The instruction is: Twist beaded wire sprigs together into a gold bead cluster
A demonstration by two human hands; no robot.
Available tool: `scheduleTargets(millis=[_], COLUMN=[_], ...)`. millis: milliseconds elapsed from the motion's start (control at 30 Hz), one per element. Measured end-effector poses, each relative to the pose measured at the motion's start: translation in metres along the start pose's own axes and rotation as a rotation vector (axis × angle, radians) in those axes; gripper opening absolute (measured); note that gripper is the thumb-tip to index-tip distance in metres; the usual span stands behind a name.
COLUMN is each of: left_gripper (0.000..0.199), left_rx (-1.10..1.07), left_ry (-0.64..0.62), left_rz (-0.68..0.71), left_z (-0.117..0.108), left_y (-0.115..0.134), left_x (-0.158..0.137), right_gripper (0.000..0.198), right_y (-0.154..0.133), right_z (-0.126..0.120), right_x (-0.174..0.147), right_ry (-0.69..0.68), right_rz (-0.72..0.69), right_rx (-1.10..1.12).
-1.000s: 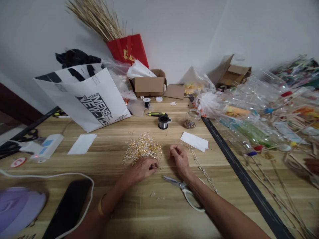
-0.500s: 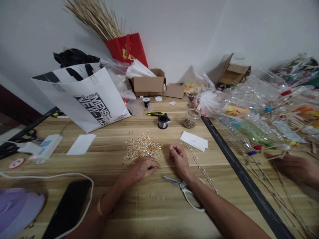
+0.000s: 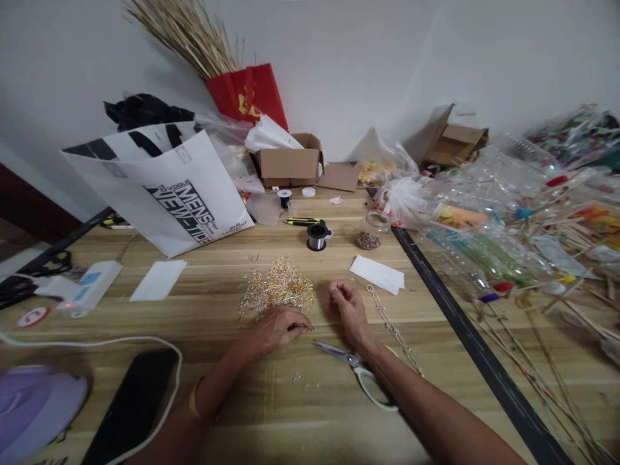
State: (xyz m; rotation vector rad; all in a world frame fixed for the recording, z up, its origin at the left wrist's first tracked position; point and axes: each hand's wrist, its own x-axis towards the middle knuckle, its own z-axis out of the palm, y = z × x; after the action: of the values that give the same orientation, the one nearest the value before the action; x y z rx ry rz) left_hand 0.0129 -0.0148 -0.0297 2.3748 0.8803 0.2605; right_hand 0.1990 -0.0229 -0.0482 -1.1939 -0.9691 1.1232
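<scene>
A heap of gold and silver beaded wire sprigs [image 3: 278, 287] lies in the middle of the table. My left hand [image 3: 281, 328] rests against its near edge, thumb and fingers pinched together; a tiny gold speck shows at the fingertips. To the right of the heap, my right hand [image 3: 349, 309] is curled with thumb against forefinger, and whatever it may hold is too small to make out. Scissors with white handles [image 3: 369, 387] lie partly under my right forearm. A beaded chain [image 3: 387, 320] stretches along the outer side of that arm.
Beyond the hands stand a wire spool [image 3: 316, 237], a jar of small beads [image 3: 369, 239] and a white paper slip [image 3: 378, 274]. A phone [image 3: 133, 403] and a power strip [image 3: 94, 287] lie left. Plastic bottles [image 3: 465, 258] and thin sticks [image 3: 537, 381] crowd the right side.
Another person's hand at the right has pulled back from the sticks toward the right edge. My own two hands have barely moved.
</scene>
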Motion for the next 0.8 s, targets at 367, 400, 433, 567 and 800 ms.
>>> scheduleTargets(millis=[367,400,433,567,800], left_gripper=[0.020,0.021,0.022,0.027,0.021], left_rx=[-0.004,-0.016,-0.033,-0.122,-0.264], left_ry=[0.003,-0.005,-0.015,-0.041,-0.054], left_rz=[-0.043,-0.061,-0.080,-0.136,-0.232], left_z=[0.000,0.000,0.000,-0.004,-0.010], left_y=[-0.001,-0.002,-0.003,-0.004,-0.003], left_x=[0.001,0.001,0.001,0.000,0.000], right_gripper=[0.024,0.024,0.024,0.023,0.023], right_y=[0.001,0.001,0.001,0.001,0.002], right_z=[0.000,0.000,0.000,0.000,0.003], right_x=[0.000,0.000,0.000,0.000,-0.003], right_ry=[-0.004,-0.007,-0.009,-0.030,-0.122], right_rz=[-0.010,-0.011,-0.010,-0.005,-0.077], right_rx=[0.004,0.002,0.002,0.000,-0.084])
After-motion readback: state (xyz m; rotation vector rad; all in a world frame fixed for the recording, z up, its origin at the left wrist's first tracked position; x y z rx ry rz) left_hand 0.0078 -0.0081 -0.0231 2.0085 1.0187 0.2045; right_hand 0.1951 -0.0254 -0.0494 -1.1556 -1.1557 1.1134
